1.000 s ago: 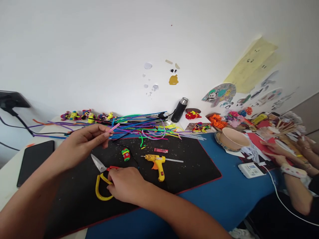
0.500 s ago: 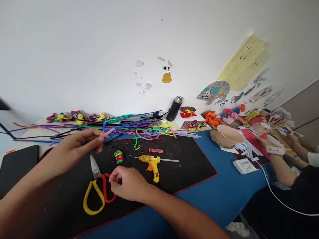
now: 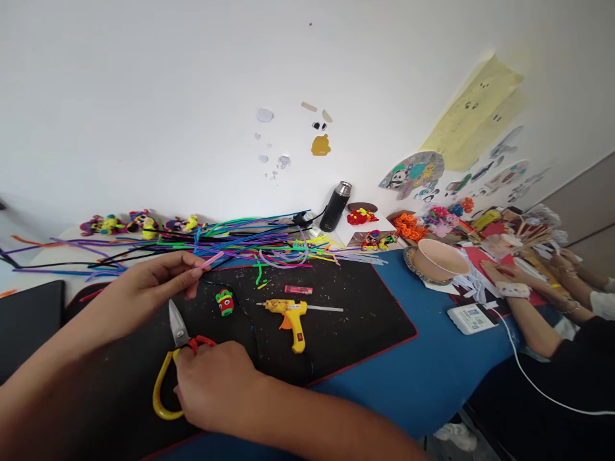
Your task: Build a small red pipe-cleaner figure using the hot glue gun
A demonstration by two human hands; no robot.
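Note:
My left hand (image 3: 170, 280) is raised over the black mat, thumb and forefinger pinched on a short pink pipe cleaner (image 3: 213, 260). Its tip sticks out to the right. My right hand (image 3: 216, 384) lies over the handles of a pair of scissors (image 3: 177, 325), with its fingers curled round them. One handle is yellow, the other red, and the blades point away from me. A small red and green pipe-cleaner figure (image 3: 224, 303) with googly eyes stands beyond the scissors. To its right lies a yellow glue gun (image 3: 291, 317) with a glue stick in its back.
Many coloured pipe cleaners (image 3: 240, 240) are heaped behind the mat (image 3: 346, 326). A pink lighter (image 3: 298, 290) lies near the glue gun. A black flask (image 3: 335, 208) stands by the wall, a bowl (image 3: 439, 259) further right. A co-worker's hands (image 3: 512, 282) are at far right.
My right hand has moved left and down onto the scissors' handles and closed on them. My left hand still pinches the pink pipe cleaner in nearly the same place.

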